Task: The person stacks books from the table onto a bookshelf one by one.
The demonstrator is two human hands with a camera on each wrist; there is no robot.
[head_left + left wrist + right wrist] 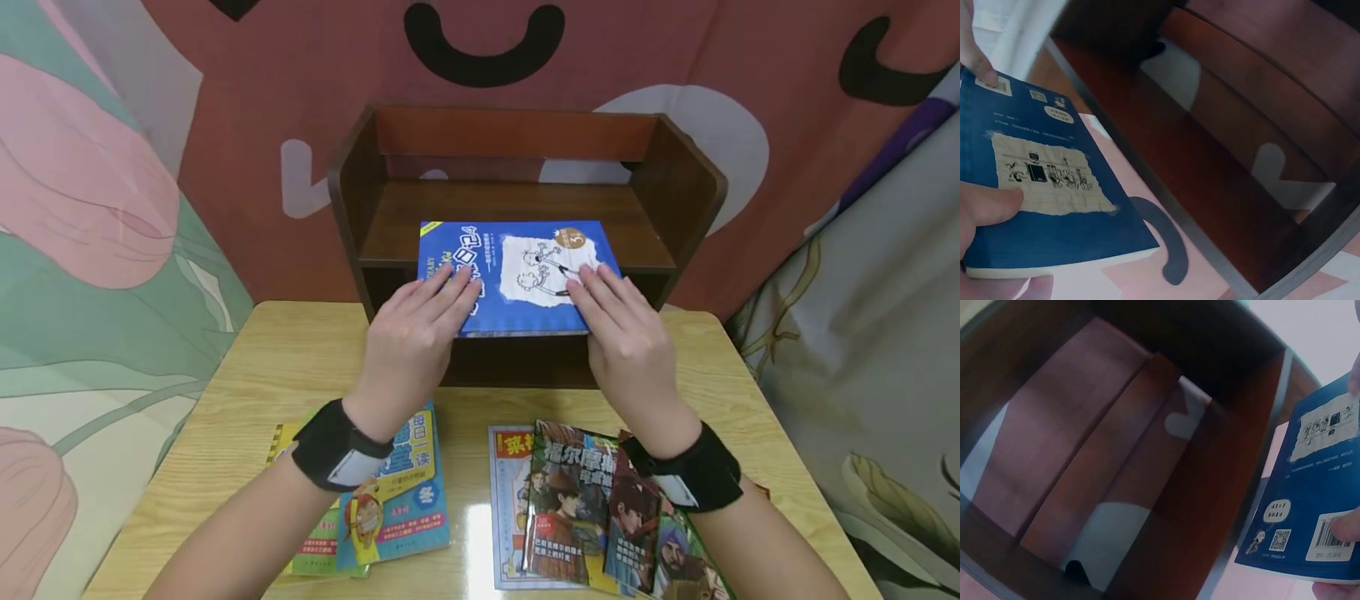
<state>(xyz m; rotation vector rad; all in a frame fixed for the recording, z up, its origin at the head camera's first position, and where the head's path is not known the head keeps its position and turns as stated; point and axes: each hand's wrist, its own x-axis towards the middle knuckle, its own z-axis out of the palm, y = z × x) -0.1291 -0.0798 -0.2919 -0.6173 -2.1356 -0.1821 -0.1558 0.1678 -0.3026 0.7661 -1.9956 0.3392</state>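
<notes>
At the centre of the head view, the blue paperback book (517,275) lies flat and cover-up, its far half over the front edge of the wooden desktop bookshelf (678,179) and its long axis running left to right. The left hand (416,333) grasps the lower left corner and the right hand (626,329) the lower right, fingers on top and thumbs beneath. Both sit on the book's near side, equally close, the shelf opening straight beyond; further books (577,508) lie on the counter (247,375).
</notes>
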